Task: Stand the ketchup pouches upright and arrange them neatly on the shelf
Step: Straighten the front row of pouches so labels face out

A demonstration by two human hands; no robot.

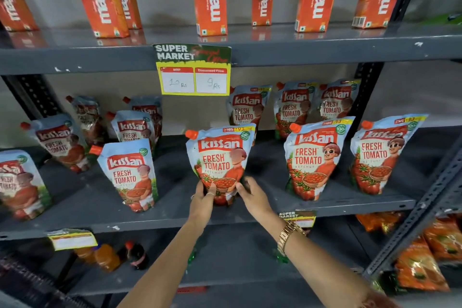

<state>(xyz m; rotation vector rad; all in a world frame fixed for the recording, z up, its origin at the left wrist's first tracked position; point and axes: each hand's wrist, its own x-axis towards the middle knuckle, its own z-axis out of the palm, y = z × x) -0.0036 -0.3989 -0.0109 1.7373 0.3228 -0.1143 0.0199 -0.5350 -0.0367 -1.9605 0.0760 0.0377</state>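
- The middle ketchup pouch (221, 162) stood on the grey shelf (175, 210), just below the yellow price tag (193, 70) and a bit toward the front.
- Its long side ran up and down, with the orange cap (192, 134) at the top left corner. It leaned back a little.
- Both hands were at the bottom of this pouch, so the pouch rose straight up from the fingers.
- The left hand (203, 199) pressed the bottom left corner. Its fingers (211, 189) were bent close together around the edge.
- The right hand (252, 195) was at the bottom right corner. Its fingers (241, 187) were curled onto the side of the pouch, with the thumb a little apart.
- Both hands looked about as near as each other, one on each side.
- A gold watch (287, 234) sat on the right wrist.
- More pouches stood left and right of the price tag. The ones far left of it (60, 145) leaned and looked messy. The ones to the right of it (315, 160) stood quite straight.
- I think the next job was to let the base sit flat so the pouch stayed up alone.
- It could tip back if the bottom was not spread out.
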